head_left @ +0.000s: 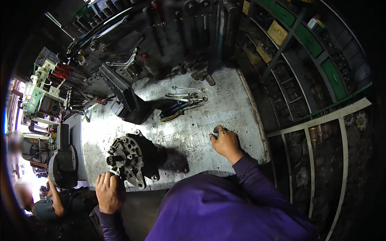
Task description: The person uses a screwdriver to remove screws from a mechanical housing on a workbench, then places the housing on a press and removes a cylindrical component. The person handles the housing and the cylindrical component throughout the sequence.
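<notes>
An alternator with a pale, slotted metal housing and a short shaft stands on the near left of the metal-topped workbench. Beside its shaft end, at the bench's near edge, is my left hand. Its fingers are bent and close together, their tips hidden from view. Farther right, my right hand rests low over the bench top, thumb and fingers curled round something small and dark that I cannot make out. Beyond it lie several combination wrenches and pliers with yellowish handles.
A dark metal block-like fixture stands behind the alternator. Hand tools hang along the back wall. Shelves with green drawers and parts racks line the right side. A bench vise and another person are at left.
</notes>
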Motion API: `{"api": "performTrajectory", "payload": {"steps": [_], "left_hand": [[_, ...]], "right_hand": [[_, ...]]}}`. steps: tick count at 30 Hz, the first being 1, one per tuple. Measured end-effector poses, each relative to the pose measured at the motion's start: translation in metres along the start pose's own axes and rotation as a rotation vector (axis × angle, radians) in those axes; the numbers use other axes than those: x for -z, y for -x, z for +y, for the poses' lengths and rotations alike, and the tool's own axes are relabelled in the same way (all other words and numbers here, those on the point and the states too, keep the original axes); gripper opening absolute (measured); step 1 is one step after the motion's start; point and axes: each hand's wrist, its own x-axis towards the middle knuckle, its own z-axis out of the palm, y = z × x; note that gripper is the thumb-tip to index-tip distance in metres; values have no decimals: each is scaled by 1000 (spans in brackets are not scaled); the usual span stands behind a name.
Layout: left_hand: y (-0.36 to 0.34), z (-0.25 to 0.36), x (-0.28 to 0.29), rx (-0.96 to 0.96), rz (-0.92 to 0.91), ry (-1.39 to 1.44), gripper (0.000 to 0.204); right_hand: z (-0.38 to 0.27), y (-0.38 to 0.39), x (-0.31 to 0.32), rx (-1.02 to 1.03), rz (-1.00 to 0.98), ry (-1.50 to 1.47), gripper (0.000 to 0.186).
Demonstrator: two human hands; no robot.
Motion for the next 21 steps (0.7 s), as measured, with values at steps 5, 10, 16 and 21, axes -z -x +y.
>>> {"api": "performTrajectory", "payload": {"steps": [5, 10, 16, 21], "left_hand": [[-3, 3, 2, 69, -93, -11, 29], [-6, 5, 3, 20, 0, 10, 32], [-5, 4, 6, 89, -74, 57, 30], [-8, 5, 7, 79, 32, 52, 29]], "right_hand": [[-1, 0, 1, 12, 2, -16, 40], [1, 0, 0, 9, 12, -47, 41], [1, 0, -1, 1, 8, -38, 40], [0, 0, 1, -5, 7, -65, 41]]}}
